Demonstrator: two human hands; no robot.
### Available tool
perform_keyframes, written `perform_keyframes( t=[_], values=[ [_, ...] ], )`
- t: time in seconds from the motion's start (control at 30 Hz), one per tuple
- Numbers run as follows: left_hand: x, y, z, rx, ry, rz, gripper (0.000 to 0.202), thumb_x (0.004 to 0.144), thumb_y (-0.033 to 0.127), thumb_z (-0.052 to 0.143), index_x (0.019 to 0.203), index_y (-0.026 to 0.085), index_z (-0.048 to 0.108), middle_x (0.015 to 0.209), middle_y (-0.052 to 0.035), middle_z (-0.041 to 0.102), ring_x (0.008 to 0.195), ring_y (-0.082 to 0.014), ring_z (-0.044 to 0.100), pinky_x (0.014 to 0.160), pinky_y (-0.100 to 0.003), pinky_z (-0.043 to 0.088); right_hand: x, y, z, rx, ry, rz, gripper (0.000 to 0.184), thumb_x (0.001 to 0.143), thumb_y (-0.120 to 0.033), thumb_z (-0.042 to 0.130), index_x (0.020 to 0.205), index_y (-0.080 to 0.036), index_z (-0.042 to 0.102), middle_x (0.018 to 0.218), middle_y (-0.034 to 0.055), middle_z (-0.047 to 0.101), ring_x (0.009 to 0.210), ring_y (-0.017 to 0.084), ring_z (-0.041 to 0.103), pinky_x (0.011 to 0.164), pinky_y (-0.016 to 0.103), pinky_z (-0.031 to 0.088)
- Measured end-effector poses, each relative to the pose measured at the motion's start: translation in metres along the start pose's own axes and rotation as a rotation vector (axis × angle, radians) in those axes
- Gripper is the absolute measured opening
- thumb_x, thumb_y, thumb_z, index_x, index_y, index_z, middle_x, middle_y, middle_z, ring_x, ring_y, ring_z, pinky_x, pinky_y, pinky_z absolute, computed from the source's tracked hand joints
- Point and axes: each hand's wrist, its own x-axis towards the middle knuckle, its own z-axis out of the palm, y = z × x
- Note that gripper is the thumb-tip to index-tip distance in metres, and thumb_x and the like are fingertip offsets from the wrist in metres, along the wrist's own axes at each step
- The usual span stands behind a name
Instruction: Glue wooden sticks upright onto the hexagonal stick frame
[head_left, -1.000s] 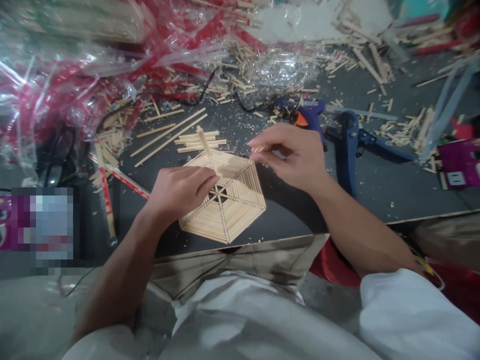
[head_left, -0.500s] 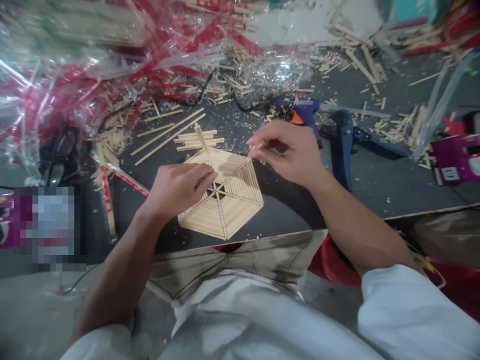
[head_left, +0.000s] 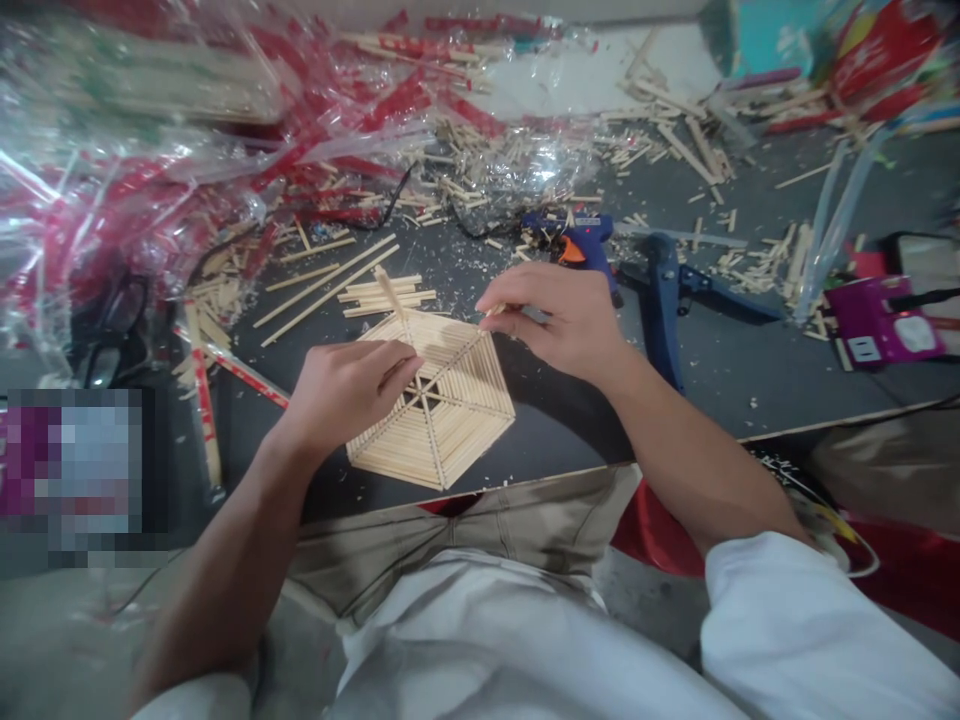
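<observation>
A flat hexagon of glued wooden sticks (head_left: 450, 420) lies on the dark board (head_left: 570, 420) in front of me. My left hand (head_left: 341, 390) rests on the hexagon's left half, fingers curled and pressing near its centre. My right hand (head_left: 559, 320) hovers at the hexagon's upper right corner, fingers pinched on a short wooden stick (head_left: 495, 311). A small bundle of cut sticks (head_left: 386, 292) lies just beyond the hexagon.
A blue glue gun (head_left: 589, 245) and a blue cutter tool (head_left: 667, 300) lie right of my right hand. Long sticks (head_left: 330, 280), offcuts and crumpled clear and red plastic wrap (head_left: 150, 150) cover the far side. A purple box (head_left: 881, 325) sits at the right.
The view drifted slightly, so the hexagon and both hands sit a little further left. My right hand stays pinched on the stick at the hexagon's upper right corner; my left hand stays pressed on it.
</observation>
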Motion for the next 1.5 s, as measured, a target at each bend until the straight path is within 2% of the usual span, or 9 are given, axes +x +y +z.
perform_keyframes(
  t=[0.27,0.6,0.73,0.87,1.17,1.5],
  values=[
    [0.0006,0.0002,-0.0011,0.0,0.0,0.015,0.028,0.105,0.034,0.053,0.093,0.019,0.074,0.08,-0.0006,0.076,0.066,-0.0122,0.065,0.063,-0.025,0.043,0.0003,0.0003,0.0006,0.021,-0.004,0.011,0.024,0.101,-0.046,0.062,0.101,-0.023,0.071,0.089,-0.0007,0.074,0.078,0.011,0.067,0.072,0.025,0.052],
    [0.0023,0.0017,-0.0025,0.005,0.015,0.05,0.03,0.106,0.033,0.052,0.092,0.019,0.074,0.081,-0.0008,0.077,0.068,-0.0123,0.069,0.063,-0.026,0.044,-0.0007,0.0021,0.0002,0.034,-0.026,0.058,0.032,0.099,-0.056,0.061,0.105,-0.025,0.072,0.084,-0.002,0.07,0.07,0.01,0.063,0.073,0.025,0.051],
    [0.0021,0.0026,-0.0031,0.015,0.013,0.05,0.03,0.106,0.033,0.051,0.092,0.018,0.073,0.08,-0.0003,0.077,0.067,-0.0128,0.069,0.062,-0.027,0.045,-0.001,0.0013,0.0005,-0.001,-0.028,0.094,0.032,0.099,-0.055,0.061,0.102,-0.025,0.072,0.084,-0.0015,0.071,0.069,0.011,0.064,0.071,0.026,0.051],
    [0.0016,0.003,-0.0033,0.017,0.001,0.039,0.031,0.106,0.034,0.051,0.094,0.018,0.074,0.083,-0.0003,0.078,0.069,-0.0129,0.07,0.063,-0.027,0.045,-0.0008,-0.0002,0.001,-0.005,-0.024,0.081,0.029,0.099,-0.053,0.062,0.103,-0.026,0.072,0.085,-0.0012,0.072,0.07,0.012,0.065,0.071,0.027,0.052],
    [0.0008,0.0033,-0.0028,0.011,-0.04,-0.019,0.034,0.106,0.037,0.049,0.097,0.019,0.075,0.089,-0.0024,0.08,0.074,-0.0137,0.072,0.063,-0.027,0.044,-0.0013,0.0012,0.002,-0.03,-0.007,0.067,0.032,0.097,-0.059,0.062,0.102,-0.03,0.072,0.082,-0.0012,0.072,0.066,0.013,0.066,0.068,0.028,0.055],
    [0.0007,0.0039,-0.0021,0.015,-0.01,0.005,0.032,0.106,0.035,0.051,0.096,0.018,0.075,0.087,-0.0017,0.08,0.073,-0.0137,0.072,0.064,-0.027,0.044,-0.0012,-0.0007,0.0019,-0.028,-0.003,0.066,0.024,0.098,-0.05,0.066,0.103,-0.028,0.073,0.084,-0.0012,0.072,0.067,0.013,0.066,0.069,0.028,0.054]
  ],
)
